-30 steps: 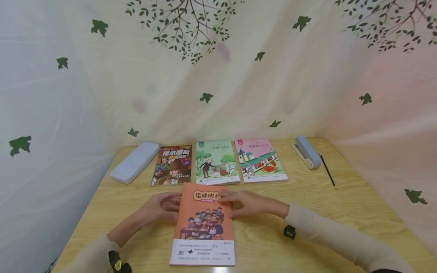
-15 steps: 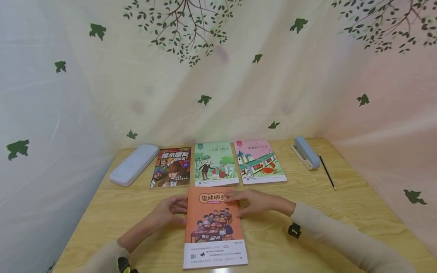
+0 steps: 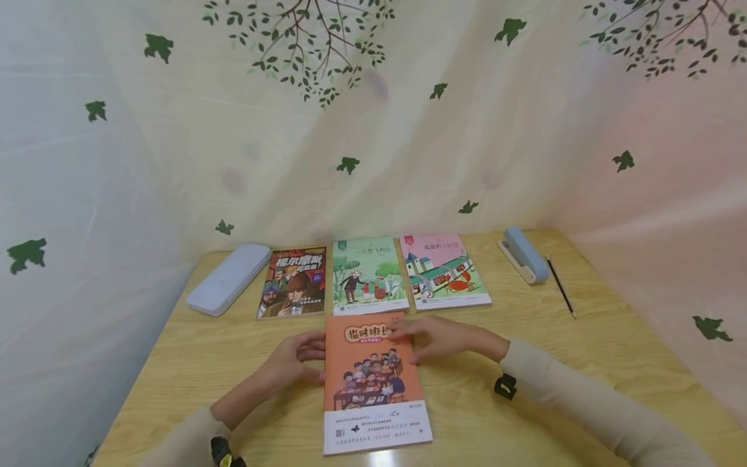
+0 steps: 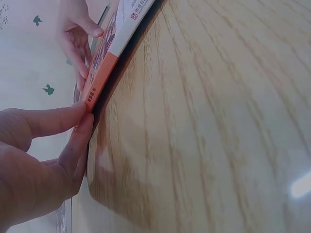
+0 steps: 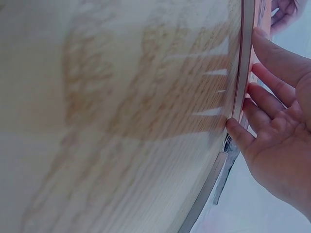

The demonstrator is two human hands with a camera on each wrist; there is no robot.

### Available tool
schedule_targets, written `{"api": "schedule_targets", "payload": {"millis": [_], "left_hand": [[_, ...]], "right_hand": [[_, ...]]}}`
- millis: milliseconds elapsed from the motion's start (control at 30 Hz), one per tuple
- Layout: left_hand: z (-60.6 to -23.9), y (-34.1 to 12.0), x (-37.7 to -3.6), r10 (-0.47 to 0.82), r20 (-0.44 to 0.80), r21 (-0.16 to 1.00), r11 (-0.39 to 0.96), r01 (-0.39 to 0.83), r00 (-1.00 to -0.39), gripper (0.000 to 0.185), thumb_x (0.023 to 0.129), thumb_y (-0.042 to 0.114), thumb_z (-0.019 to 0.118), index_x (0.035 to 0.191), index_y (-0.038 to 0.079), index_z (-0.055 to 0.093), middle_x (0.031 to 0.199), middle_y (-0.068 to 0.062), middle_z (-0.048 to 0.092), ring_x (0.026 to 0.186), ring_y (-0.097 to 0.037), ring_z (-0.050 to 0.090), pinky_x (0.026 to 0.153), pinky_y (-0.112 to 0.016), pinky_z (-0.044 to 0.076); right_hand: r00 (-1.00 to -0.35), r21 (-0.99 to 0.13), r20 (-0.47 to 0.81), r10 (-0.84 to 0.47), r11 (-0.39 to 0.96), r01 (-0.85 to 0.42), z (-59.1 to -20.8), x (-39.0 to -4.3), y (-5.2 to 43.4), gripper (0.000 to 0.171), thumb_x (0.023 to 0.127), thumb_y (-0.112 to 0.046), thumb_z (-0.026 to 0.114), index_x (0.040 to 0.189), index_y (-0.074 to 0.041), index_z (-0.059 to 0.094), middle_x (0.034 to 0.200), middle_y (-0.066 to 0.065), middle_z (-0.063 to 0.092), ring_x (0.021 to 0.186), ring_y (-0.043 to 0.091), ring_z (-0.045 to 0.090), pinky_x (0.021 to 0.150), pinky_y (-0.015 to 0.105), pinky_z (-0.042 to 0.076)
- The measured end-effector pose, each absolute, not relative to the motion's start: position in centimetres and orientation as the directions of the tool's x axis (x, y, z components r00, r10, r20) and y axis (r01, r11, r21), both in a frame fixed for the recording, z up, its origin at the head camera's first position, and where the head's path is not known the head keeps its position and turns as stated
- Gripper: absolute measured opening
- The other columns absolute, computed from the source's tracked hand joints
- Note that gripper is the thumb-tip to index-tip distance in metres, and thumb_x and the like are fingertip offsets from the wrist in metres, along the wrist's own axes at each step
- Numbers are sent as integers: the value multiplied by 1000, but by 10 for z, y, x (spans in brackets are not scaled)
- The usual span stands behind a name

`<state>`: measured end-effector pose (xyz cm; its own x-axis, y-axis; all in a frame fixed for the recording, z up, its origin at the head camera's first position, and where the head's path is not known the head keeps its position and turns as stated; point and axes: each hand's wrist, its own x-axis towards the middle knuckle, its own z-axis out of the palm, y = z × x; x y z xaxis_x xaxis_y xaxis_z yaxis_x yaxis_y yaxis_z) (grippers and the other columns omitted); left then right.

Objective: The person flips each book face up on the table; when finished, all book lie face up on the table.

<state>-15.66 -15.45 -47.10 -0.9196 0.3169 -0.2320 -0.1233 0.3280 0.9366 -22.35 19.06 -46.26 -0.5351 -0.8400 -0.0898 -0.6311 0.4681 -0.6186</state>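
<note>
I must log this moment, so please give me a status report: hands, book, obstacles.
Left hand and right hand open, fingers touching the orange book's edges. Book flat on the table. Three books lie close behind it.

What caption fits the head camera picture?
Two hands touch an orange book on a wooden table.

Orange paperback book (image 3: 373,379), cover up with cartoon classroom scene, flat on the wooden table (image 3: 583,363)
</note>
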Motion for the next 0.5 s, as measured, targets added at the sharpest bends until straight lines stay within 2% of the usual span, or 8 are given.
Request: {"api": "schedule_targets", "payload": {"millis": [367, 500], "left_hand": [[-473, -154, -156, 294, -230, 925, 361, -115, -928, 78, 79, -5, 82, 149, -4, 46, 136, -20, 62, 121, -31, 65, 98, -39, 59], [-474, -155, -156, 313, -215, 931, 352, -97, -925, 78, 80, -5, 82, 149, -5, 46, 137, -21, 61, 122, -33, 64, 99, -38, 58]], "right_hand": [[-538, -643, -134, -832, 486, -591, -459, -223, 191, 56, 94, -22, 73, 147, -15, 56, 163, 7, 39, 153, 35, 31, 124, 56, 27], [-536, -635, -135, -833, 488, -598, -458, -222, 190, 57, 93, -19, 73, 147, -14, 56, 163, 7, 38, 153, 34, 31, 124, 56, 27]]}}
